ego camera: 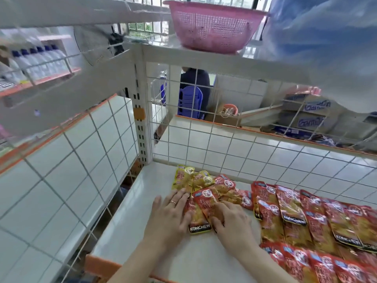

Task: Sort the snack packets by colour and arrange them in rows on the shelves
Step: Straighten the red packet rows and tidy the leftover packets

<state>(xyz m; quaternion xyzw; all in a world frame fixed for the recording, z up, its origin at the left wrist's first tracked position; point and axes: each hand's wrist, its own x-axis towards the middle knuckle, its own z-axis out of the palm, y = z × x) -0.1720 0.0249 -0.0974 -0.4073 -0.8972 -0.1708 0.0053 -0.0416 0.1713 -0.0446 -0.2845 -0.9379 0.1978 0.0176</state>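
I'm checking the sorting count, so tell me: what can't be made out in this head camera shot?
All in the head view:
- Loose pile: the packets overlap and lie partly under the left hand and right hand, so no count.
- Right hand: thumb hidden, grip unclear.
- Red rows: cut off by the right and bottom edges.
- Yellow packets: print too small.
- Pale blue shape, top right: blurred, unidentifiable.

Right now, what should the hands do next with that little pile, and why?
Probably slide the red packet under the left hand and right hand rightward to the red rows: it lies crooked in a loose pile, mixed with two yellow packets behind it.
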